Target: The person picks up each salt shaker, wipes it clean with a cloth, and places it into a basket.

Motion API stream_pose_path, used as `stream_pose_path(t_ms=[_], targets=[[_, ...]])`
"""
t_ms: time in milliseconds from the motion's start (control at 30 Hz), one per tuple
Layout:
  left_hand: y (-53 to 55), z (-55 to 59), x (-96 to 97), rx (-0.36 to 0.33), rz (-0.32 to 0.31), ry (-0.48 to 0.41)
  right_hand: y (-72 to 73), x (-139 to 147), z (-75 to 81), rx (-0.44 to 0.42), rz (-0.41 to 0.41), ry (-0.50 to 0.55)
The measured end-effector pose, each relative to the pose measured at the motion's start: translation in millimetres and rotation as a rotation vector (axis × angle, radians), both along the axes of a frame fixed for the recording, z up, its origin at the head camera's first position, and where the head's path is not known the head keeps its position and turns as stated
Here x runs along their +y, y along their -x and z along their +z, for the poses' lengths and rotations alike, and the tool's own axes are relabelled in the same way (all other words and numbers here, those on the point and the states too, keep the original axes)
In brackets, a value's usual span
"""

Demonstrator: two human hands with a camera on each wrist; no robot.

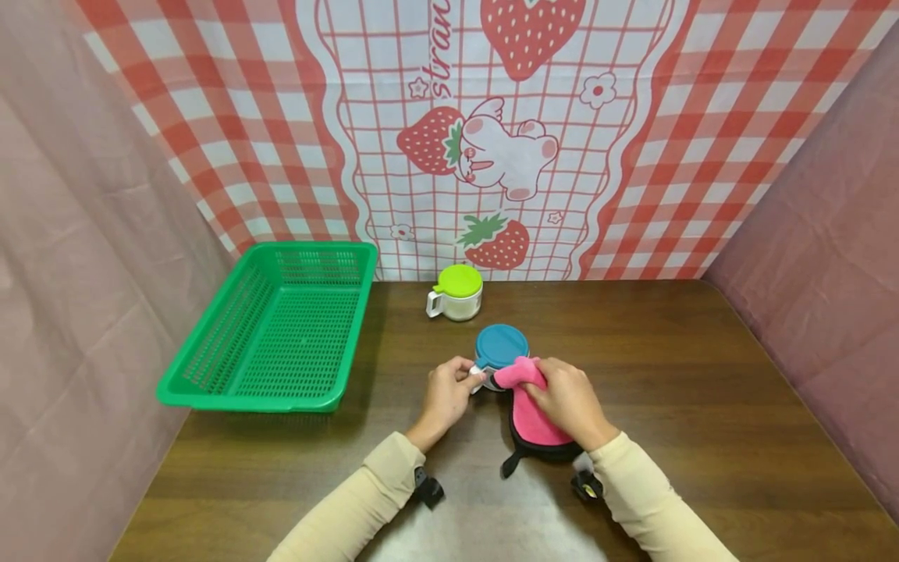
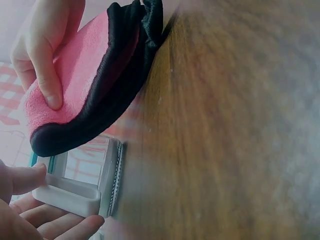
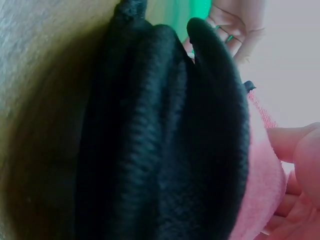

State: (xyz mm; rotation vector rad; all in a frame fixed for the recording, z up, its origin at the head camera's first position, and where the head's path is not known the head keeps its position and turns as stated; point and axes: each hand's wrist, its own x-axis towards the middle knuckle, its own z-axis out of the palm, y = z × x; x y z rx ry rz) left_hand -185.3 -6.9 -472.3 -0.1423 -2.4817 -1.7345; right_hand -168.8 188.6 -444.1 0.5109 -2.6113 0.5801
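A white cup with a blue lid (image 1: 502, 346) stands on the table in front of me. My left hand (image 1: 445, 390) holds its white handle (image 2: 70, 197), with the thumb on one side and the fingers on the other. In my right hand (image 1: 570, 398) is a pink cleaning cloth (image 1: 537, 421) with black edging and a small black loop. Thumb and fingers pinch its folded upper part, which overlaps the near right side of the cup in the head view. The right wrist view shows mostly the cloth's dark folds, close to the camera.
Behind the blue-lidded cup stands another white cup with a green lid (image 1: 460, 282), its handle pointing left. A green perforated plastic basket (image 1: 361, 328) sits at the left of the wooden table (image 1: 688, 375). A checked strawberry-print curtain (image 1: 646, 195) hangs along the back edge.
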Motion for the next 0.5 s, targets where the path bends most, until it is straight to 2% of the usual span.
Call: stream_pose_path(t_ms=[500], targets=[[0.8, 1.0, -1.3, 0.000, -0.026, -0.015, 0.5, -7.2, -9.9, -0.070, -0.044, -0.091]])
